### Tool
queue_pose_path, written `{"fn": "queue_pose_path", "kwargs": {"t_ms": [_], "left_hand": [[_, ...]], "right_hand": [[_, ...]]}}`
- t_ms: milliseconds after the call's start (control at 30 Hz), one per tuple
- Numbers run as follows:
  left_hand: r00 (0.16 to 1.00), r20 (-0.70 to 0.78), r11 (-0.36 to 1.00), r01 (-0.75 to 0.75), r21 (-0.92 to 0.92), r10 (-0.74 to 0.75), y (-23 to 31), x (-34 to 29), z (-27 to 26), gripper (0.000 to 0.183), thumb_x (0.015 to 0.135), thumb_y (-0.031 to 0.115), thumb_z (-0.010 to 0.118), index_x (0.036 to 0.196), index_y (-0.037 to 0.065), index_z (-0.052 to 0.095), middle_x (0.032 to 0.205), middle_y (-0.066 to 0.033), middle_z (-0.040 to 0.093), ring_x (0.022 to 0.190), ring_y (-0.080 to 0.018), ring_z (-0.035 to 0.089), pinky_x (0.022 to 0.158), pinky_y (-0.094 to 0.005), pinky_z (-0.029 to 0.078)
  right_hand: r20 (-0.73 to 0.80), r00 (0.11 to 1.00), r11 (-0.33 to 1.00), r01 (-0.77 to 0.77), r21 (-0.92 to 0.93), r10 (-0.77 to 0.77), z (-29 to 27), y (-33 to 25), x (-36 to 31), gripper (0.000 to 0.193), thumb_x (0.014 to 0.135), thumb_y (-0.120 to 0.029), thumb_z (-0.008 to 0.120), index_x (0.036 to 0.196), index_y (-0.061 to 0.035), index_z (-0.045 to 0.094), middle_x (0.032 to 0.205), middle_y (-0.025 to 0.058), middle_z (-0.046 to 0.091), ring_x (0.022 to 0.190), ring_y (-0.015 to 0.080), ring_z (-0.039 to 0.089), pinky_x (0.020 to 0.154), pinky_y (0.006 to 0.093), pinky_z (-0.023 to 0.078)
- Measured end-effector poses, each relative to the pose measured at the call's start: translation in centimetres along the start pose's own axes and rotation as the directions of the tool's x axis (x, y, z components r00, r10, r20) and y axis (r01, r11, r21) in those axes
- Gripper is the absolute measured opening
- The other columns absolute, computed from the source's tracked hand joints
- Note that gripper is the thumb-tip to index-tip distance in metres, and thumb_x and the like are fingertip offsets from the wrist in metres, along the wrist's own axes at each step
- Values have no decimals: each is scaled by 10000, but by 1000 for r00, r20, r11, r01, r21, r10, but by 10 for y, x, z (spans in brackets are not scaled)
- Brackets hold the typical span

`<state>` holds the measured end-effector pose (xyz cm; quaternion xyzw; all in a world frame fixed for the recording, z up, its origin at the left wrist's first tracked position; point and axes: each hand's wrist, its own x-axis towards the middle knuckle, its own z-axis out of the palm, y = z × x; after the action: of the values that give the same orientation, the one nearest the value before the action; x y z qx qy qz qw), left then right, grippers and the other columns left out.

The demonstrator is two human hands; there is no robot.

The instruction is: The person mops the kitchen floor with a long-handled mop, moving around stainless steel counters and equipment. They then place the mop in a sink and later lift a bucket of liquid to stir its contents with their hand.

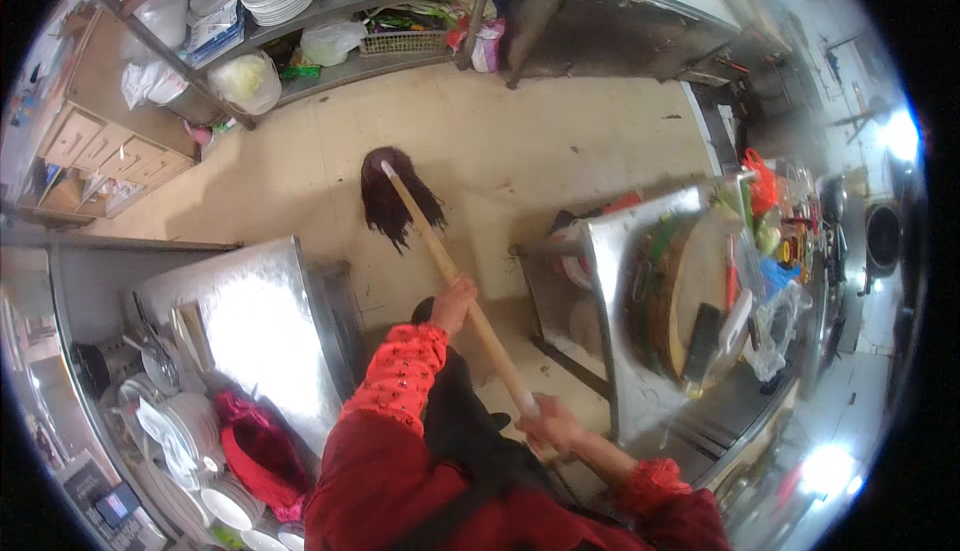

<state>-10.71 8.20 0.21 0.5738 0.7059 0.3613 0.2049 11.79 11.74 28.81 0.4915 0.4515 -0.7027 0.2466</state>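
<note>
Both my hands hold the long wooden handle of a mop [443, 257]. My left hand [455, 304] is wrapped round the middle of the handle, its arm in a red sleeve with a patterned cuff. Lower down and to the right, my right hand [552, 424] grips the handle near its end, by a pale band. The mop's dark, stringy head [400, 196] lies spread on the beige floor [540, 141] ahead of me.
On the left stands a shiny metal counter [240, 321] beside stacked plates [190, 421] and a dark red cloth [262, 456]. To the right, a metal table [625, 281] carries a round wooden chopping block [690, 291]. A shelf [390, 69] with plates and vegetables lines the far side.
</note>
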Motion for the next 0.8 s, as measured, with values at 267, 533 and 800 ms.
{"fn": "queue_pose_path", "kwargs": {"t_ms": [267,533,800], "left_hand": [[971,118,875,130,466,-207,-94,157,-42,368,733,28,624,1094,72,566,1274,-123,494,1284,-324,408,1070,-466,340],[989,146,982,-27,189,-1,-22,150,51,348,735,13,602,1076,67,559,1297,-116,471,1283,-332,392,1053,-393,363],[812,375,894,-417,-163,447,32,56,165,250,627,39,639,875,26,611,1058,-150,583,1118,-344,486,971,-434,402]], "right_hand": [[46,984,675,85,733,-174,-11,-74,117,238,818,-30,597,1025,18,491,654,39,499,463,122,462,392,256,343],[38,969,275,32,961,-243,-45,-4,34,428,814,-10,586,1212,23,433,748,31,465,464,97,431,389,237,360],[140,985,-141,-126,982,98,-5,172,-95,558,770,-3,625,1276,22,389,798,51,477,504,117,471,408,241,435]]}}
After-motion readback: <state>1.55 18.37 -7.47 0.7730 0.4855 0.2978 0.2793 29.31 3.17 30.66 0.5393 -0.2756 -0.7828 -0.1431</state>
